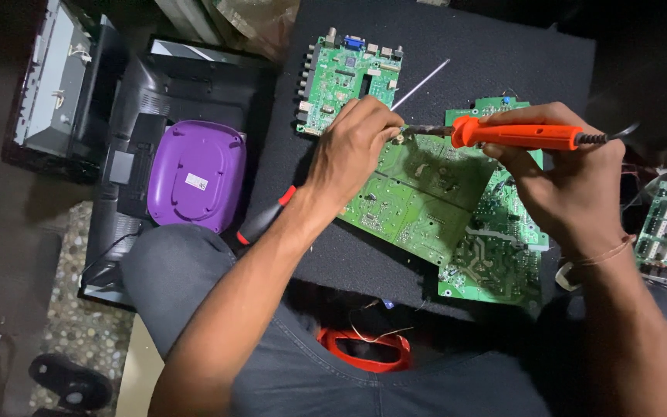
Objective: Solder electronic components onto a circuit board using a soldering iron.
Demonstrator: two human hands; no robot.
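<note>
Two hands, left hand (353, 147) pinching solder wire (420, 85), right hand (561, 174) gripping one orange soldering iron (515, 136), four green circuit boards (418, 193)

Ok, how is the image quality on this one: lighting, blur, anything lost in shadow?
Head view: light falls mostly on the centre, so the green circuit board, orange soldering iron, left hand and right hand read sharply; the edges and corners sink into deep shadow, hiding detail; the purple case shows a mild sheen; no obvious motion blur.
</note>
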